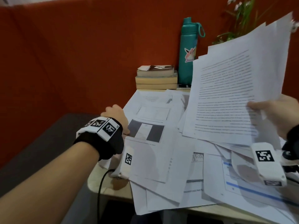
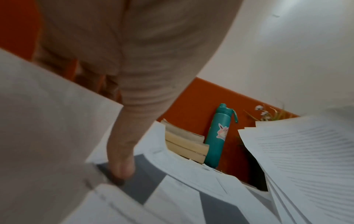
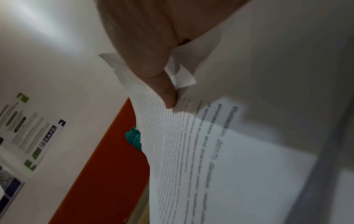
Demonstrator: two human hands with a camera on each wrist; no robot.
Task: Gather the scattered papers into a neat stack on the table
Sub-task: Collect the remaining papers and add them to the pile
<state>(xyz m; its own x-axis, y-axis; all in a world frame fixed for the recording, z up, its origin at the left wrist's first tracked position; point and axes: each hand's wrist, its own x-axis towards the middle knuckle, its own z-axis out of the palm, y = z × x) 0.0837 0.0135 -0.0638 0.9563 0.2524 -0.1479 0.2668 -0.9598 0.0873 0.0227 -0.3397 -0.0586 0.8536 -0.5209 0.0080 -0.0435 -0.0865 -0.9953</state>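
Our right hand (image 1: 275,115) pinches a fanned sheaf (image 1: 234,94), right of frame.
Light, floppy, slippery sheets: left hand (image 1: 115,120), thumb pressing the printout (image 1: 145,131), should take an edge.

I can't read the print on the held sheaf of papers (image 1: 234,88); it is too blurred, and its top corner runs off the head view's edge. It hides the lower right of the teal water bottle (image 1: 188,52) and most of my right hand (image 1: 281,115). My left hand (image 1: 115,118) has its fingers out of sight over the tabletop (image 1: 100,183) edge.

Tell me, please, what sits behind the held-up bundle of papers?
The teal bottle shows beside the bundle of papers in the right hand, its right edge covered. Plant leaves rise above; their base is hidden.
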